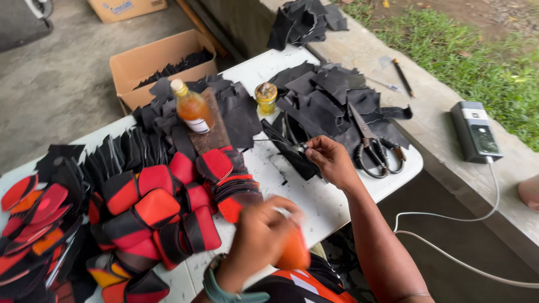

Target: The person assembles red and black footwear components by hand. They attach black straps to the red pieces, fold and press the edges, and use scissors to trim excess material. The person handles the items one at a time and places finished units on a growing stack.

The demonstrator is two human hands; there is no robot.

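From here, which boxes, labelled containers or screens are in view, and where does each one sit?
Open cardboard box: brown, behind the table, holding black pieces.
Second cardboard box: brown, top edge, on the floor.
Bottle: amber liquid, white label, upright among black pieces.
Small jar: yellow, table centre.
Grey device: rectangular, on the concrete ledge, cable attached.

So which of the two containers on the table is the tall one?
The bottle of orange liquid with a pale cap, standing on the brown block among the black pieces. The jar to its right is short, squat and yellowish.
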